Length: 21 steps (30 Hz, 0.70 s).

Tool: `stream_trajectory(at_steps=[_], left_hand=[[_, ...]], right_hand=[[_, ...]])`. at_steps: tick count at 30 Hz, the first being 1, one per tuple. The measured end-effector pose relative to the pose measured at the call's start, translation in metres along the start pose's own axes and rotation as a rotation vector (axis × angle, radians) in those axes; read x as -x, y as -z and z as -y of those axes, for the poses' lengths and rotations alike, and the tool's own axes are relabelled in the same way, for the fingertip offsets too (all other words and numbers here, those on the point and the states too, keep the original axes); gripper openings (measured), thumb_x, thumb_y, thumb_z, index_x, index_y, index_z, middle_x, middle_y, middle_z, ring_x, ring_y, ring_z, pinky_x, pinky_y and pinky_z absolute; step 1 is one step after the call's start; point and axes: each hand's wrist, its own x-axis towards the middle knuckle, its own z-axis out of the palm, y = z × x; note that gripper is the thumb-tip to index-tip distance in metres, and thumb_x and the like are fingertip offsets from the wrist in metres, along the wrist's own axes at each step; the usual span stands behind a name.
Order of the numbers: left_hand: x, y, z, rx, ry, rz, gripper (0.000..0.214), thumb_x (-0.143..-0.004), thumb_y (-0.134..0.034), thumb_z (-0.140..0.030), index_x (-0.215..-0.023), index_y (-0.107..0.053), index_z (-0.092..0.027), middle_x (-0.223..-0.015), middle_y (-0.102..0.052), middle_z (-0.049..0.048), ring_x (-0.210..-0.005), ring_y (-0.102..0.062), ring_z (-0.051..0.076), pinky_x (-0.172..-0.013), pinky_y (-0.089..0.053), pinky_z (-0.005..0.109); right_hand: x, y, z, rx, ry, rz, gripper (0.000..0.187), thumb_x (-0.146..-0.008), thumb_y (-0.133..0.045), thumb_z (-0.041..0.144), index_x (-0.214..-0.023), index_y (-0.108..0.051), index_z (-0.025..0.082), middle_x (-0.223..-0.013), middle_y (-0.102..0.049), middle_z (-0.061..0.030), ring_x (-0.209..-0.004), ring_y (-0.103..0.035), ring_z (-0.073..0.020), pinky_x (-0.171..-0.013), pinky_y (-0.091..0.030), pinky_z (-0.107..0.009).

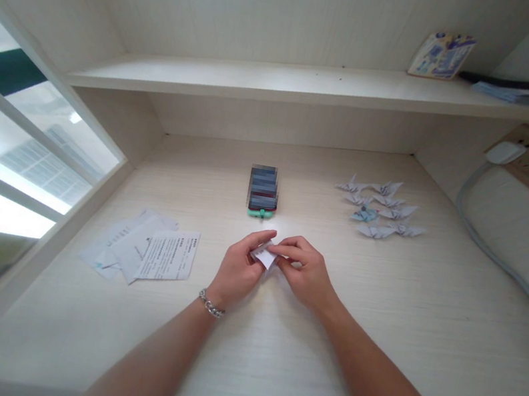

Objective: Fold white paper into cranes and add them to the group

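Note:
Between my two hands, above the middle of the desk, is a small folded piece of white paper (265, 256). My left hand (244, 265), with a silver chain bracelet (211, 304) at its wrist, grips the paper's left side between thumb and fingers. From the other side my right hand (303, 269) pinches the paper's right edge with its fingertips. Parts of the paper are hidden by the fingers. Several folded paper cranes (397, 212) stand grouped at the right rear; one of them is bluish (365, 213).
A phone (263, 188) with a blurred screen lies beyond my hands. Loose printed paper sheets (168, 256) overlap at the left. Above the desk (420, 359) runs a shelf (243, 83) holding a small colourful box (441, 55). A cable (484, 245) hangs from the right wall socket.

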Motion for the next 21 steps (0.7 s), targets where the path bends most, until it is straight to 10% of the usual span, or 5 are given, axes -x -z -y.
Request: stream_trajectory(at_steps=[21], left_hand=[[-0.0015,0.0047,0.0031,-0.068,0.043,-0.095,0.025,-0.071,-0.057,-0.015,-0.095,-0.065,-0.018,-0.098,-0.066,0.0058,-0.086,-0.061,0.017,-0.078,-0.049,0.027]], right_hand=[[-0.0014,-0.0027,-0.0038,-0.208,-0.146,-0.072,0.021,-0.075,-0.057,0.020,-0.092,-0.070,0.024,-0.089,-0.068,-0.0033,-0.083,-0.062,-0.0174,-0.073,-0.048,-0.029]])
